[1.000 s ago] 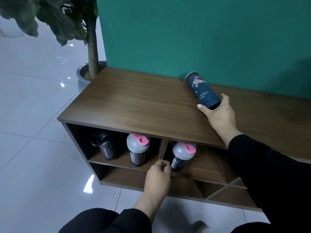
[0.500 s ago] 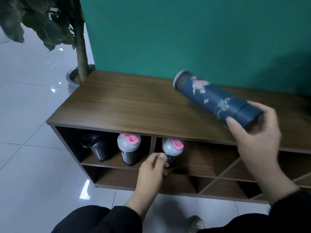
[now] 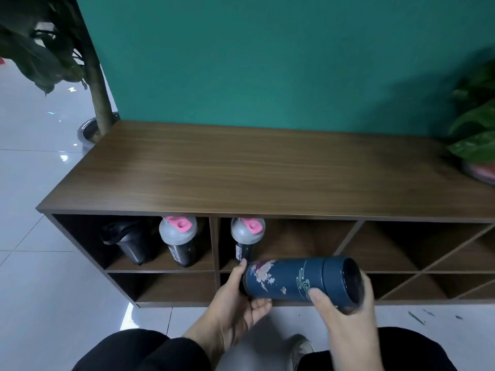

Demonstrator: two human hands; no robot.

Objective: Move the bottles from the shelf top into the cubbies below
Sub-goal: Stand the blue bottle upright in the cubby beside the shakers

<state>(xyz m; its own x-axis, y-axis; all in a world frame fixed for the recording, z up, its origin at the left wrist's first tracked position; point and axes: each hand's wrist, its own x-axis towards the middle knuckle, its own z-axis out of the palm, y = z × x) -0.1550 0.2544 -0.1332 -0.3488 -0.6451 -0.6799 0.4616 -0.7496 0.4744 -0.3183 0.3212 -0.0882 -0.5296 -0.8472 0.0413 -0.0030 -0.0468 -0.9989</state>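
A dark blue patterned bottle (image 3: 297, 279) lies sideways in the air in front of the cubbies, below the shelf top (image 3: 241, 170). My right hand (image 3: 345, 314) grips its capped end, and my left hand (image 3: 235, 298) cups its base from below. In the upper left cubby stand a black bottle (image 3: 131, 243) and a grey shaker with a pink lid (image 3: 179, 242). Another grey shaker with a pink lid (image 3: 246, 238) stands in the second upper cubby, just behind my left thumb. No bottle stands on the shelf top.
A green wall rises behind the wooden shelf. A potted tree (image 3: 96, 103) stands at the left end, and a leafy plant in a pink pot (image 3: 476, 145) sits on the right end of the top. Diagonal dividers (image 3: 428, 263) split the right cubbies. White tiled floor lies below.
My right hand has carried the blue bottle off the shelf top and down in front of the cubbies. My left hand left the shaker and took the bottle's base.
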